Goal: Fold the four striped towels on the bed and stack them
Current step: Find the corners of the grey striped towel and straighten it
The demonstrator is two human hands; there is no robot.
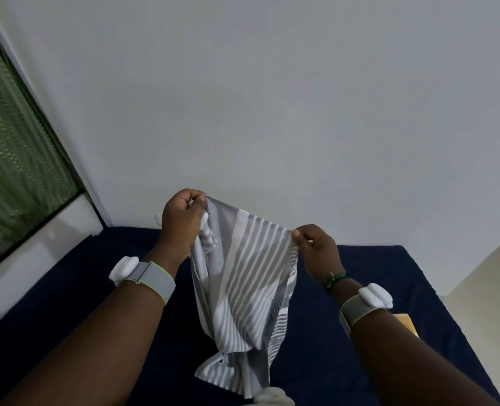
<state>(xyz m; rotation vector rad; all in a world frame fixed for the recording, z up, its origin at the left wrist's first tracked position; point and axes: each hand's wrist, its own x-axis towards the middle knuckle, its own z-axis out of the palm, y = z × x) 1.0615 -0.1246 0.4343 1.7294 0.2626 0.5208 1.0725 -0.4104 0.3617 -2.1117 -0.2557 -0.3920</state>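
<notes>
Both hands are up in front of the plain grey wall (272, 98), holding one striped towel (243, 288) by its top edge. The left hand (181, 221) is the higher of the two; its thumb and fingers are pinched shut on a bunched corner of the cloth. The right hand (316, 247), lower and to the right, nips the other end of that edge between thumb and forefinger. Between them the edge slopes down to the right, and the towel hangs in loose folds of grey and white stripes, twisted narrow lower down before it spreads again near the bottom of the view. Its lower end seems to reach the dark blue bed (67, 288), though I can't quite tell from here whether it rests there or hangs just above it.

Each wrist carries a pale band with a white device, the left wristband (143, 276) and the right wristband (366, 303). A thin green cord (335, 278) sits just above the right one. A green curtain (17, 156) fills the window on the far left.
</notes>
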